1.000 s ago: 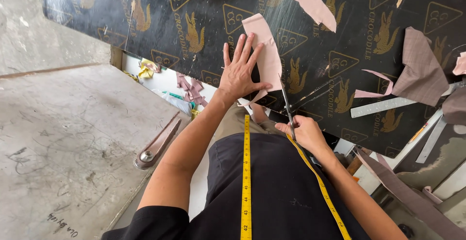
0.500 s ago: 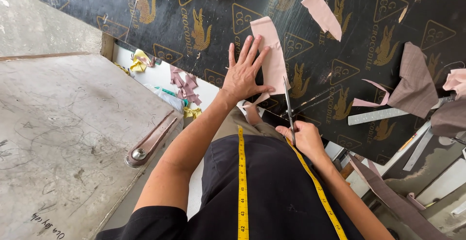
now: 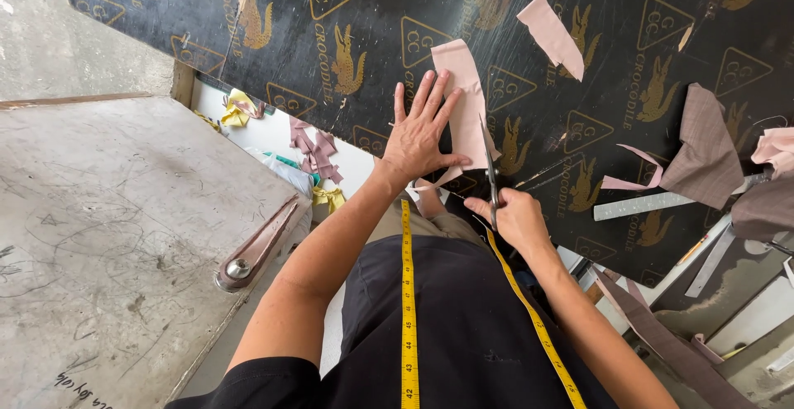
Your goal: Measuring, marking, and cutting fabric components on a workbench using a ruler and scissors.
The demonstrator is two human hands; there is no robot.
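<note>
The left hand (image 3: 420, 132) lay flat, fingers spread, on a pink fabric piece (image 3: 463, 99) on the black printed worktable (image 3: 612, 78). The right hand (image 3: 514, 217) gripped scissors (image 3: 490, 165), blades along the fabric's right edge.

A tailoring workshop: black printed cutting table (image 3: 628, 37) strewn with pink fabric offcuts (image 3: 552, 35), yellow measuring tape (image 3: 407, 293), metal ruler (image 3: 645, 205), steel scissors (image 3: 490, 169).

Head camera looks steeply down, close above table (image 3: 579, 12).
</note>
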